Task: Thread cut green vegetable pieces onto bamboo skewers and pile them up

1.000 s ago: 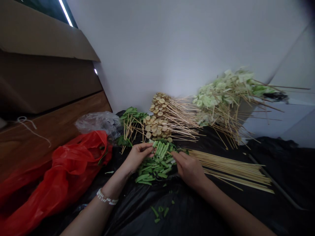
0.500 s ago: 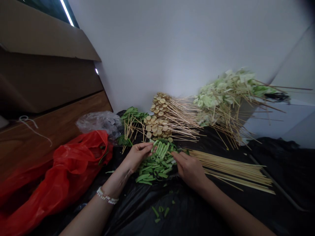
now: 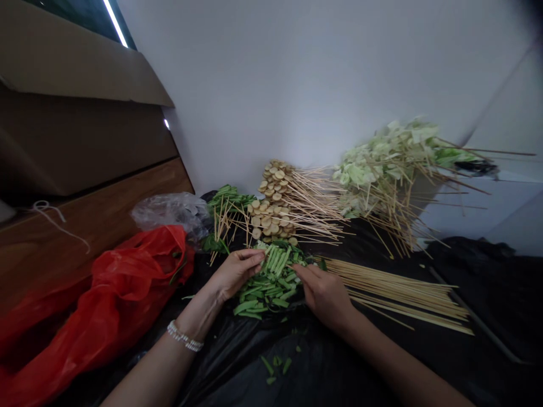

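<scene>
Over a heap of cut green vegetable pieces (image 3: 265, 294), my left hand (image 3: 241, 271) is closed in a pinch at the left end of a row of green pieces (image 3: 278, 260). Facing it from the right, my right hand (image 3: 324, 288) has its fingers closed at the row's right side, where a thin skewer seems to run; its exact hold is hard to make out. Plain bamboo skewers (image 3: 407, 291) lie just right of my right hand. Behind the heap are skewered pale round slices (image 3: 271, 217).
Skewered leafy greens (image 3: 382, 158) are piled at the back right. Green skewered bundles (image 3: 231, 198) stand behind my left hand. On the left are a red bag (image 3: 123, 282), a clear bag (image 3: 173, 212) and a cardboard box (image 3: 85, 135). Black plastic (image 3: 237, 362) covers the surface.
Both hands have shifted very slightly to the left over the heap. The piles around them look the same.
</scene>
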Demonstrator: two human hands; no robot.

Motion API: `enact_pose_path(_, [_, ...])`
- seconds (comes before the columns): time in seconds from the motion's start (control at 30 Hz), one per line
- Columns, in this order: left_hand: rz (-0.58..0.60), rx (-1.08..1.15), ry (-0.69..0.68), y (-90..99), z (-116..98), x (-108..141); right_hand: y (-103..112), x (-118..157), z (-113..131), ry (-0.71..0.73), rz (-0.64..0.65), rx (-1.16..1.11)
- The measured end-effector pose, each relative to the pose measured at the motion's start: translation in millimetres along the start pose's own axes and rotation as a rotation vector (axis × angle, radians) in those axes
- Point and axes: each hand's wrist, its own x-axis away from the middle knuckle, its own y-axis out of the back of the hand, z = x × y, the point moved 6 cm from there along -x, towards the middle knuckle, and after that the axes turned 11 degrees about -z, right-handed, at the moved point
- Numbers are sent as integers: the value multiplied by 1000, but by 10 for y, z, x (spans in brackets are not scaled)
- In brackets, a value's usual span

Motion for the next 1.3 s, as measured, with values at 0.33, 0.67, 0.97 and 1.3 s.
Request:
enact_pose_path(0.33, [16, 27, 16, -51, 10, 56, -1, 2, 12, 2, -33, -29])
enact_pose_path(0.67, [57, -26, -46, -76, -15, 75, 19, -15, -1, 4, -57, -39])
enact_pose_path(0.97, [42, 23, -131, -75, -102, 69, 47, -23, -47, -1, -85, -22])
enact_pose_path(1.3, [109, 16, -59, -111, -5, 99, -30, 5, -22, -72, 87, -111])
